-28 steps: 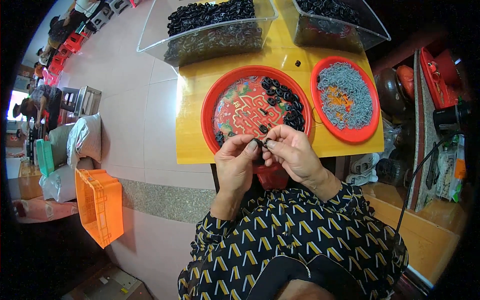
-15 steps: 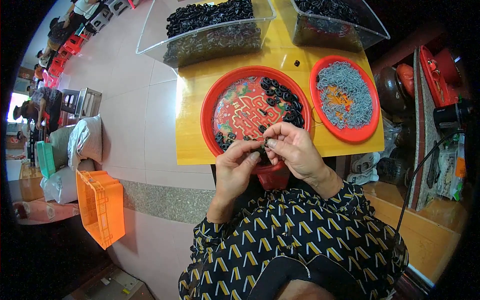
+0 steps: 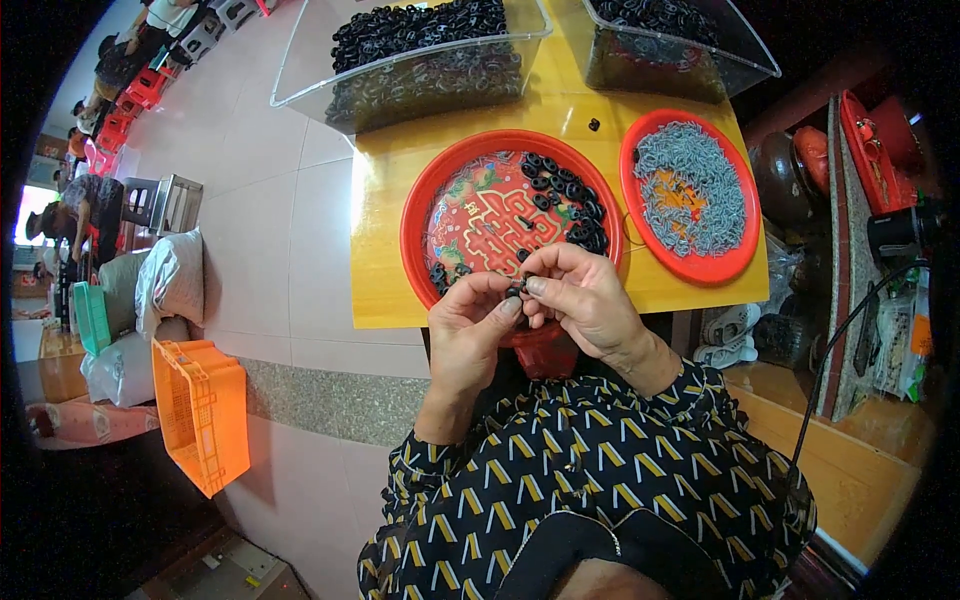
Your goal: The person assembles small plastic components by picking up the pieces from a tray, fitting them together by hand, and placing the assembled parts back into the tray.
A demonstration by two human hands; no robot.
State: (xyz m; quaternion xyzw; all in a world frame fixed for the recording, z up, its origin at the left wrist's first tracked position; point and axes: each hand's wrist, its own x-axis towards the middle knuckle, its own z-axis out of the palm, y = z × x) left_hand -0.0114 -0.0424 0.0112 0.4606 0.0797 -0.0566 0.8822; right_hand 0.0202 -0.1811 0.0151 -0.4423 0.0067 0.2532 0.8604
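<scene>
Over the near rim of a round red tray [image 3: 410,215], my two hands meet fingertip to fingertip. My left hand [image 3: 472,322] pinches a small black ring-like plastic piece [image 3: 514,292] between thumb and forefinger. Beside it, my right hand [image 3: 590,305] is closed in a pinch, its fingertips almost touching that piece; what they hold is too small to make out. Loose black pieces [image 3: 590,215] lie along the tray's right side, with a few more at its lower left [image 3: 440,277].
A red oval plate [image 3: 690,268] of small grey screw-like parts [image 3: 710,170] sits at right on the yellow table [image 3: 380,290]. Two clear bins [image 3: 430,95] [image 3: 660,70] of black pieces stand at the back. An orange crate [image 3: 205,415] is on the floor at left.
Both hands have shifted very slightly, and my right fingertips have moved a little left. The black piece in my left fingers now shows more plainly.
</scene>
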